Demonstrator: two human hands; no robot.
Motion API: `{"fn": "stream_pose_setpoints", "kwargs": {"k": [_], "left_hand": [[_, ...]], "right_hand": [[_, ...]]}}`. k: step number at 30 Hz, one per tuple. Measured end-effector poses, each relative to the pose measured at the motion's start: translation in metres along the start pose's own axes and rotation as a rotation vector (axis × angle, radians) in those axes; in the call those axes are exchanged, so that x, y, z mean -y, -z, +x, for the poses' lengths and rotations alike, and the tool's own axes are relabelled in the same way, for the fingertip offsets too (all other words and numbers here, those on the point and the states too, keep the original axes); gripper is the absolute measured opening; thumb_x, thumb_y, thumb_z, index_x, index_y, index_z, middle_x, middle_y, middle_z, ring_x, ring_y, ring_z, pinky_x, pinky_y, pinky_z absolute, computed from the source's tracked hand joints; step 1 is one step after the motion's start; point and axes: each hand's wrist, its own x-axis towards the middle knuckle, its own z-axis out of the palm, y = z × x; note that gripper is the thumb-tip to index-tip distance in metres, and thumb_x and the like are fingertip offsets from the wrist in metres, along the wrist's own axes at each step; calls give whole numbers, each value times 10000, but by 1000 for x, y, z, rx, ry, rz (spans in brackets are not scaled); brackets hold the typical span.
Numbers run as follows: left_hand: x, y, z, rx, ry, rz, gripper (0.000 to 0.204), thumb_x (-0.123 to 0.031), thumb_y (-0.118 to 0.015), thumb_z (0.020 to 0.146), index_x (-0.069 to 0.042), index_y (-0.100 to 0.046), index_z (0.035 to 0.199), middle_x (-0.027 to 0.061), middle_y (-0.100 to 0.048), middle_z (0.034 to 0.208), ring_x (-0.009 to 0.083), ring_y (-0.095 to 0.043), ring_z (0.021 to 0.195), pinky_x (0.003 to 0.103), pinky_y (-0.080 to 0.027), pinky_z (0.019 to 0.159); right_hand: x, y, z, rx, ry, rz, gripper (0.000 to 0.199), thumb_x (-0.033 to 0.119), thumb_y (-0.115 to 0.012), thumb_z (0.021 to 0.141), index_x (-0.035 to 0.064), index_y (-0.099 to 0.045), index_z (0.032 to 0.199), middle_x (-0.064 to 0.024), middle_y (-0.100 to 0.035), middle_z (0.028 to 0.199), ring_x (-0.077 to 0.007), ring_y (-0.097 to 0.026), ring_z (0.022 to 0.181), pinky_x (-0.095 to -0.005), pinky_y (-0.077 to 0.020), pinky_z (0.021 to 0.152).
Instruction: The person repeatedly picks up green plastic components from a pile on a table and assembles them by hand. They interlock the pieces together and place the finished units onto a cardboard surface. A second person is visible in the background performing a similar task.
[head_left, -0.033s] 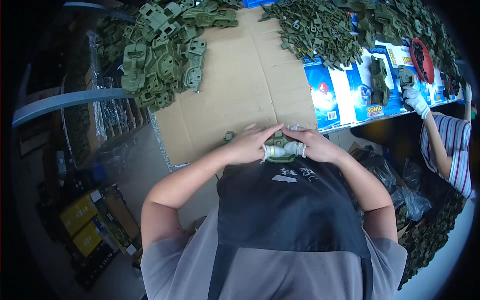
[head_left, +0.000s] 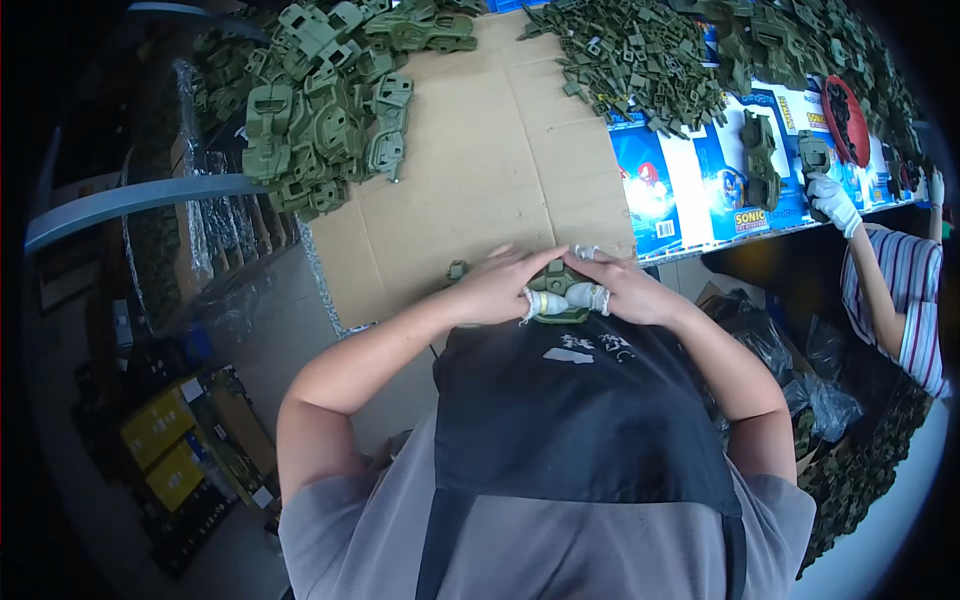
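Landmark: the cardboard sheet covering the worktable.

At the near edge of the cardboard, right against the person's black apron, both bare hands meet over one olive-green plastic part. The left hand lies on the part's left side, fingers held together and stretched flat across its top toward the middle. The right hand mirrors it from the other side, fingers together and pointing inward, their tips nearly meeting those of the left. Both thumbs, wrapped in white tape, press against the near face of the part, so each hand is clamped on it. Most of the part is hidden under the fingers; its shape cannot be told.

A small green piece lies on the cardboard just left of the left hand.

At the far left corner of the cardboard sits a heap of larger olive moulded shells. Across the far right corner spreads a pile of small dark-green clips, spilling onto blue printed packaging cards that lie beside the cardboard's right edge.

Beyond the cards, well right of the cardboard, a co-worker's white-gloved hand grips a green part; a striped sleeve shows behind it.

Below the cardboard's left edge, on the floor, stand yellow boxes.
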Motion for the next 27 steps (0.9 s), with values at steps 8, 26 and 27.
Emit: {"fn": "stream_pose_setpoints", "kwargs": {"k": [8,26,27], "left_hand": [[-7,2,-4,32,96,58,657,-106,-594,709,-175,-399,1332,148,-587,1003,304,-544,986,417,-255,1047],[-28,39,-6,-70,62,158,708,-218,-681,742,-101,-322,1342,200,-450,1259,303,-431,1180,375,-251,1052],[-30,48,-14,-169,18,222,753,-241,-699,747,-96,-294,1365,206,-421,1291,292,-413,1205,367,-238,1062]], "right_hand": [[5,-8,3,2,-53,46,552,39,-536,744,-60,-400,1270,-267,-530,1123,-394,-519,1047,-387,-404,934],[-12,-4,4,-78,-145,444,473,123,-667,759,-1,-532,1195,-181,-587,1109,-237,-568,1014,-298,-416,882],[-23,-1,0,-99,-127,394,495,146,-675,768,-3,-516,1213,-165,-583,1124,-214,-552,1037,-286,-407,896]]}}
